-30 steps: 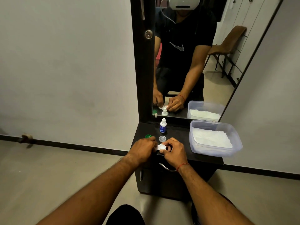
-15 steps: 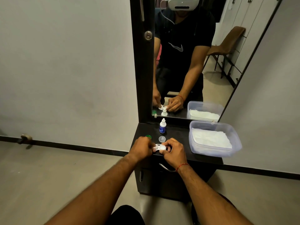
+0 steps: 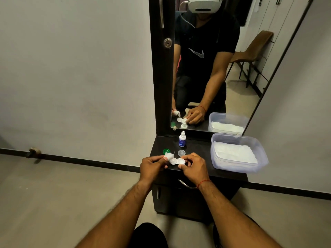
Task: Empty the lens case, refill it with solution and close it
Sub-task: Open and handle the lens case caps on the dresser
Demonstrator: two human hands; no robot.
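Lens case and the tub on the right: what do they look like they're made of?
Lens case: seems to be smooth white moulded plastic, opaque with a faint sheen; the right hand steadies it on the dark cabinet top. Tub: looks like translucent, slightly frosted plastic, since the white folded sheet inside shows through its wall. Whether that sheet is paper or cloth is unclear.

The left hand has drawn its white wad off the lens case.

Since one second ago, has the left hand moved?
Yes. The left hand has pulled left, away from the lens case, holding a small white piece near the green cap, which stayed put.
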